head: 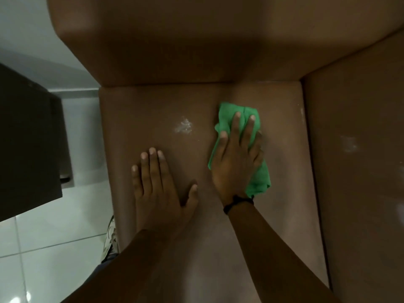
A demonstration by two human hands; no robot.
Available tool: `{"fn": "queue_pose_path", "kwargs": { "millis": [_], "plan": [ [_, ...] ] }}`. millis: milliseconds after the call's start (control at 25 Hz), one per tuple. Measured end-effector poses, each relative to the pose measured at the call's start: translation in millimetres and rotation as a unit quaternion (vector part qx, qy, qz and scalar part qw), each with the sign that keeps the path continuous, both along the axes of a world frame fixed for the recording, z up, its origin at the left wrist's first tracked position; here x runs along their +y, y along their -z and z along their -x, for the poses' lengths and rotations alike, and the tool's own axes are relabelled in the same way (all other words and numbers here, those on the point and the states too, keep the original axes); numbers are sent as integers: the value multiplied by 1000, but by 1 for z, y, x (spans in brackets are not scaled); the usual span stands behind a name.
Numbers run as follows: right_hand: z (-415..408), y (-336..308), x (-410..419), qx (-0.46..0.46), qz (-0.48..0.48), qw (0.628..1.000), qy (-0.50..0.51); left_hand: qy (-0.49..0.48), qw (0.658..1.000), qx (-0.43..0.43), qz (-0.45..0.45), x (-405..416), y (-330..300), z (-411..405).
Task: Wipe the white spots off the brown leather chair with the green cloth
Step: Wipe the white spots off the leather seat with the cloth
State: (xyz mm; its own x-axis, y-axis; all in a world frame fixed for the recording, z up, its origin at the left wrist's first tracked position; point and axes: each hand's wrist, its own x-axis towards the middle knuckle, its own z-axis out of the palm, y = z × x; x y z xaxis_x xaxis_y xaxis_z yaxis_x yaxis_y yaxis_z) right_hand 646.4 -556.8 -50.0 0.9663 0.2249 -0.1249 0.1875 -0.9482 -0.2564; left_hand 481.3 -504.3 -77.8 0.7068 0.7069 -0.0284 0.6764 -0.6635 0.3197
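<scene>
The brown leather chair seat (135, 119) fills the middle of the head view. A white spot (183, 126) sits on the seat, just left of the green cloth (227, 115). My right hand (236, 162) presses flat on the cloth, fingers spread over it, a black band on the wrist. Flat on the bare seat, palm down with fingers apart, my left hand (159, 182) lies below and left of the spot. A fainter white smear (349, 144) shows on the right armrest (360, 193), and a thin white streak (302, 112) marks the seat's right edge.
The chair's backrest (196, 40) rises at the top. A dark cabinet (28, 138) stands to the left over a white tiled floor (54, 248). A patterned piece of fabric (111, 237) shows at the seat's left edge.
</scene>
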Motion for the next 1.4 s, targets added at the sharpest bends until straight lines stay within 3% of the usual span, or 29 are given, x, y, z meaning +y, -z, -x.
{"fn": "queue_pose_path", "kwargs": {
  "millis": [40, 80, 160, 240, 360, 480, 600, 680, 760, 880, 960, 1040, 1120, 1240, 1320, 1400],
  "plan": [
    [-4, -3, 20, 6, -10, 1000, -16, 4, 1000, -9, 6, -1, -1, 1],
    [-5, -2, 37, -5, -7, 996, -92, 7, 1000, -16, 6, -1, -2, 2],
    [3, 10, 53, -50, -12, 958, -283, 3, 1000, -19, 3, -2, 5, 4],
    [14, 8, 31, -57, 6, 922, -384, 4, 1000, -19, 13, -2, 6, 9],
    [4, -4, -1, -46, 31, 947, -316, 12, 999, -22, 21, -3, -4, 6],
    [0, 1, 37, -32, 34, 975, -219, 8, 1000, -24, 13, -1, 6, 8],
    [16, 12, 34, -77, 17, 918, -390, 6, 998, -60, 16, -3, 13, 11],
    [19, 2, -15, -73, 37, 901, -426, 12, 997, -79, 24, -3, 10, 12],
    [12, -7, -54, -53, 55, 943, -324, 24, 997, -68, 19, -3, 7, 10],
    [-3, -2, -28, -31, 52, 984, -167, 25, 999, -43, 2, -1, 12, 9],
    [7, 8, 2, -55, 32, 963, -262, 29, 999, -40, -9, -1, 16, 10],
    [24, 13, -3, -85, 14, 911, -404, 30, 998, -51, 5, -2, 14, 11],
    [34, 3, -42, -74, 37, 898, -433, 25, 998, -53, 16, -3, 7, 10],
    [21, -3, -81, -61, 65, 941, -327, 29, 999, -42, 4, -4, 6, 8],
    [7, 5, -53, -83, 58, 964, -245, 30, 999, -32, -13, -1, 12, 9],
    [14, 16, -6, -88, 27, 967, -236, 38, 998, -37, -22, -1, 18, 12]
  ]
}}
